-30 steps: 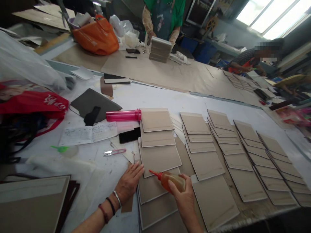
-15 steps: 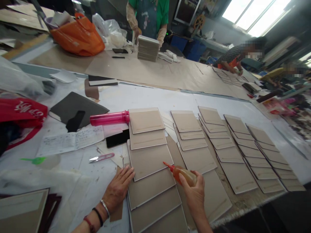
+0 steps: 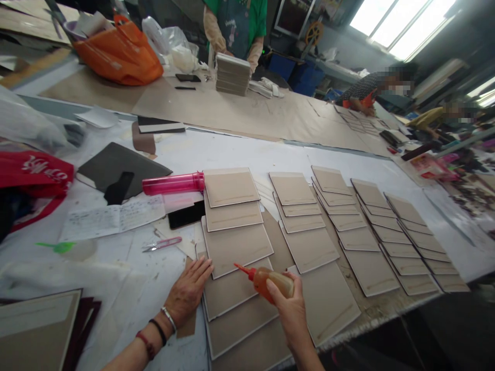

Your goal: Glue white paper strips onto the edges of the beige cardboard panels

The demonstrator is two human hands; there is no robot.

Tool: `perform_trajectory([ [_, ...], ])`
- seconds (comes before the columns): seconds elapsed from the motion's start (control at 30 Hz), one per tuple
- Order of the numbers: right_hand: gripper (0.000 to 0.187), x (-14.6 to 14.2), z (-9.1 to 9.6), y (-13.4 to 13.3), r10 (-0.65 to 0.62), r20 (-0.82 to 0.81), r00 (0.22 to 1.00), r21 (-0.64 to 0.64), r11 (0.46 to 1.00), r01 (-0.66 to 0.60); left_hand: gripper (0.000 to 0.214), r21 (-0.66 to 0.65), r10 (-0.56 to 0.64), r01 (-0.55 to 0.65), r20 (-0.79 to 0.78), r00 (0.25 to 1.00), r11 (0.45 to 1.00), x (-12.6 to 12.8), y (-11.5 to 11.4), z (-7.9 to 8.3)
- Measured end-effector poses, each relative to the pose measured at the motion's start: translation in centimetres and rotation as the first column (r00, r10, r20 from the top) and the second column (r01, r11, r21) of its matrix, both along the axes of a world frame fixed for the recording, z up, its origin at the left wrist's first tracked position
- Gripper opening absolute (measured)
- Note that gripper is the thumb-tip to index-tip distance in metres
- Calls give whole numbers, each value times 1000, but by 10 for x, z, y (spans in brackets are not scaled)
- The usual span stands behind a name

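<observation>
My right hand [image 3: 291, 308] is wrapped round a squeeze bottle [image 3: 266, 283] of amber liquid, probably glue, with a red nozzle. The bottle leans left, its tip over the lower edge of a beige board [image 3: 240, 250] in the nearest column of overlapping boards. Flat and with fingers stretched out, my left hand [image 3: 187, 288] rests at that column's left edge, fingertips touching the boards. Boards higher in this column, such as the top one [image 3: 232, 188], carry a thin brownish streak near their lower edge. More streaked boards [image 3: 309, 247] overlap in columns to the right.
Left of the boards lie pink thread snips [image 3: 162, 244], a black phone [image 3: 186, 215], a pink tube [image 3: 174, 183] and a handwritten sheet [image 3: 112, 221]. Dark-edged boards [image 3: 38, 330] are stacked at bottom left. Across the table a person in an apron [image 3: 234, 31] stands behind a stack [image 3: 232, 74].
My right hand has moved left with the bottle, carrying the nozzle tip from the board's lower right towards its lower left. My left hand stays at the boards' edge. The view has shifted slightly.
</observation>
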State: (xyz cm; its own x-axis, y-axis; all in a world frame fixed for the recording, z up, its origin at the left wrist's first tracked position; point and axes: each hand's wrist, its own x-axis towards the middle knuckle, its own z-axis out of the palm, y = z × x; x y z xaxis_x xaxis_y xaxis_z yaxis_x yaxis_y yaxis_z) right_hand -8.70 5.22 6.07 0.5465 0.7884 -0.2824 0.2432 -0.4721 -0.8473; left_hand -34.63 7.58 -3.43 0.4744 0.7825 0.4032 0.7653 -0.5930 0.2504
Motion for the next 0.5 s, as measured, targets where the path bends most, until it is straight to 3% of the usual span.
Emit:
perform_trajectory([
  [0.1,57,-20,8,-20,47,-167,985,-129,989,-70,43,12,-14,14,38,999,1000,-3,-13,7],
  [0.33,55,-27,11,-62,58,20,998,-171,984,-54,47,-63,-95,100,77,993,993,-7,-55,13],
  [0.5,53,-30,-3,-73,150,104,983,-167,977,-131,47,-69,-94,96,41,995,993,-7,-63,9],
])
